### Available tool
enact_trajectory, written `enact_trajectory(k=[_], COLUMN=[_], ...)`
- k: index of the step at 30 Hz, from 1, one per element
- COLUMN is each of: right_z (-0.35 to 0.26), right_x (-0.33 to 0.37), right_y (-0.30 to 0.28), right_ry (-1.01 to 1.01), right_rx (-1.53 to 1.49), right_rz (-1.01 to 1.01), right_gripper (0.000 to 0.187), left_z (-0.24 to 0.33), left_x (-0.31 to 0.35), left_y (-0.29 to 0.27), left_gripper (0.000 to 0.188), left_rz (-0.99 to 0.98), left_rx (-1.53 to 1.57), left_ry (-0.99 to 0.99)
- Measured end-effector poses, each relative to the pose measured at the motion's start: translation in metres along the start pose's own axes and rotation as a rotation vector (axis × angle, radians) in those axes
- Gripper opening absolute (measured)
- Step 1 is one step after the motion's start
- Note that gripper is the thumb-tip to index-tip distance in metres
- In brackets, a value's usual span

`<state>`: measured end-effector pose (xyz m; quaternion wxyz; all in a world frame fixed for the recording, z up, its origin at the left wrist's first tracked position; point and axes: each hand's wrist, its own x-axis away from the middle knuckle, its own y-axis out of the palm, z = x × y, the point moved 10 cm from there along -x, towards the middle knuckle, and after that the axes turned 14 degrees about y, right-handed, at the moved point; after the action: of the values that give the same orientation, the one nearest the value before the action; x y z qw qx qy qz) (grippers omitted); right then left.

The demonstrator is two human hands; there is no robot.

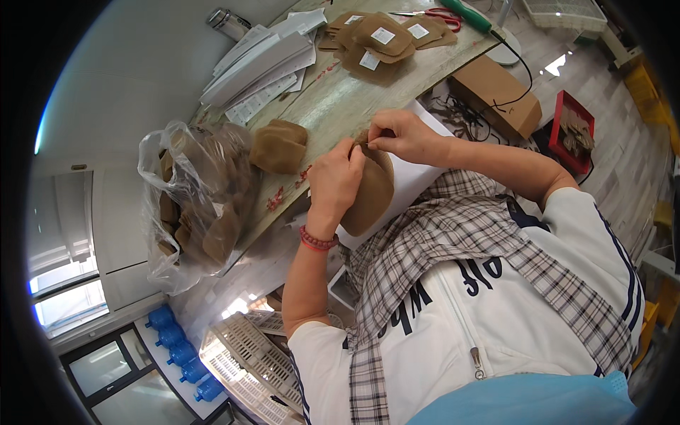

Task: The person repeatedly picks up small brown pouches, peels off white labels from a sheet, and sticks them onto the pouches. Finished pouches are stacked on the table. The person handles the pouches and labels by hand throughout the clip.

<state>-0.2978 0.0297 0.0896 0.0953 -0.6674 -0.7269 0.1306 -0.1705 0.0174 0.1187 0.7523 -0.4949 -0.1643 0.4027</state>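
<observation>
My left hand grips the upper part of a brown, rounded, fine-mesh cap at the table's near edge. Thumb and fingertips of my right hand pinch together at the cap's top edge, close to the left fingers. Anything small between those fingertips is too small to make out. The cap hangs over a white sheet at my lap. Left of my hands, another brown cap lies on the worn wooden table.
A clear plastic bag of brown caps sits at the left edge. Farther back are white papers, labelled brown pieces, red-handled scissors and a green-handled corded tool. A cardboard box and red tray stand right.
</observation>
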Motion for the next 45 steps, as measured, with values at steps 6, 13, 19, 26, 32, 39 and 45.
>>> enact_trajectory(k=[6, 13, 19, 26, 32, 39, 45], right_z=[0.002, -0.008, -0.034, -0.015, 0.009, 0.0, 0.004], right_x=[0.007, 0.013, 0.027, 0.021, 0.013, 0.009, 0.011], right_y=[-0.005, 0.0, -0.009, -0.004, 0.01, 0.014, 0.018], right_ry=[-0.067, -0.126, -0.392, -0.278, -0.017, 0.035, 0.062], right_rx=[-0.179, -0.158, 0.002, -0.238, -0.567, -0.482, -0.157], right_rz=[0.018, -0.044, 0.059, -0.115, -0.305, -0.379, -0.208], right_gripper=[0.009, 0.009, 0.013, 0.01, 0.007, 0.01, 0.011], left_z=[-0.037, -0.024, -0.022, -0.012, -0.002, -0.014, 0.009], left_x=[0.01, 0.022, 0.018, 0.031, 0.026, 0.015, 0.009], left_y=[0.051, 0.055, 0.051, 0.059, 0.048, 0.027, -0.002], left_gripper=[0.023, 0.019, 0.021, 0.023, 0.019, 0.018, 0.018], left_rz=[-0.097, -0.098, -0.124, -0.024, 0.003, -0.127, -0.002], left_rx=[1.048, 1.19, 1.156, 1.359, 1.406, 0.907, -0.015], left_ry=[-0.34, -0.35, -0.328, -0.449, -0.324, -0.12, 0.155])
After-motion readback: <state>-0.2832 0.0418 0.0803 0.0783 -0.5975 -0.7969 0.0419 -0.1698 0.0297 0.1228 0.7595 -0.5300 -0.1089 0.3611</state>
